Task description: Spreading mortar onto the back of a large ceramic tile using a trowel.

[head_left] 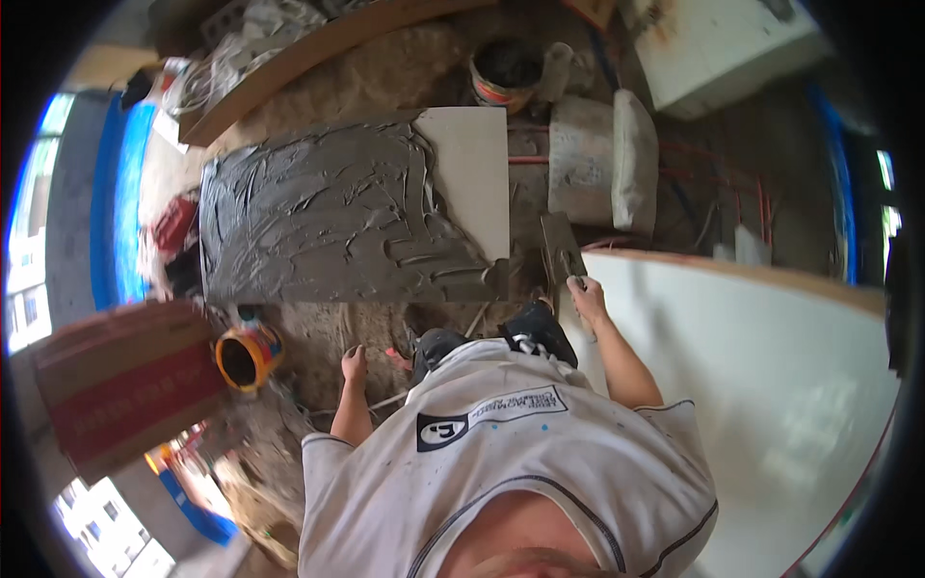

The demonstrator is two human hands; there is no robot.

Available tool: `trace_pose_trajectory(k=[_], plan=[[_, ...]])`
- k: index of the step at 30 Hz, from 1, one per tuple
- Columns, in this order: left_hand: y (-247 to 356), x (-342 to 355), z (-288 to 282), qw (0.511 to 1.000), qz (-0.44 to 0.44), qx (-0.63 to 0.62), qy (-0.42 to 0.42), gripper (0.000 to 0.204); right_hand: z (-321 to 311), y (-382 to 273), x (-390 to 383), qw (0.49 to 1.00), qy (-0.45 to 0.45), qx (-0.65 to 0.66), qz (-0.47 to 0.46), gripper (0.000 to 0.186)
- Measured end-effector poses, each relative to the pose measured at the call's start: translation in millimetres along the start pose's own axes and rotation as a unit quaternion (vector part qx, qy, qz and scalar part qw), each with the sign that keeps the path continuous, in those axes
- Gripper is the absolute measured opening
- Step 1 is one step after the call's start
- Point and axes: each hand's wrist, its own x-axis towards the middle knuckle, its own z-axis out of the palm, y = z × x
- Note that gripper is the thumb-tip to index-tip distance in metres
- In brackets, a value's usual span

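My right hand [586,297] is closed round the handle of a flat plastering trowel [557,241], its grey blade pointing away from me just right of the tile. In front of me lies a large tile [472,154], mostly coated with wet grey mortar [318,212] in uneven ridges. A pale bare patch shows at its far right corner, and the mortar's edge runs ragged beside it. My left hand [355,362] hangs low near my left knee, apart from the tile, its fingers curled with nothing visible in them.
A mortar bucket [506,77] stands beyond the tile, near a whitish sack [588,159]. On the right lies a big glossy white slab [742,376]. To the left are a yellow bucket [247,358] and a red-brown carton [125,376]. A long curved-looking board [299,63] lies at the back.
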Motion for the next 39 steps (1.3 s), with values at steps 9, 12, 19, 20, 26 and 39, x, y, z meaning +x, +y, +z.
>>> trace_pose_trajectory(k=[9, 12, 19, 20, 26, 39], plan=[[-20.7, -188.2, 170.9, 0.998, 0.021, -0.051, 0.038, 0.049, -88.0, -37.0, 172.6, 0.971, -0.190, -0.003, 0.144, 0.038], [-51.3, -208.1, 201.2, 0.994, -0.040, -0.096, 0.042, 0.051, -106.6, -50.3, 207.7, 0.978, -0.164, -0.006, 0.126, 0.041], [-86.3, -159.8, 229.3, 0.976, -0.190, -0.104, -0.017, 0.032, -151.1, -130.0, 325.8, 0.988, -0.140, -0.044, 0.051, 0.054], [-86.8, -142.1, 223.4, 0.975, -0.199, -0.098, 0.012, 0.029, -156.3, -152.3, 348.6, 0.986, -0.144, -0.068, 0.052, 0.054], [23.2, -58.2, 247.3, 0.944, -0.159, -0.272, 0.096, 0.032, -155.0, -265.0, 531.5, 0.932, -0.149, -0.312, -0.104, 0.051], [301.1, -31.1, 521.1, 0.954, -0.225, -0.178, 0.090, 0.044, 191.8, -399.2, 1086.8, 0.653, -0.218, -0.684, -0.242, 0.032]])
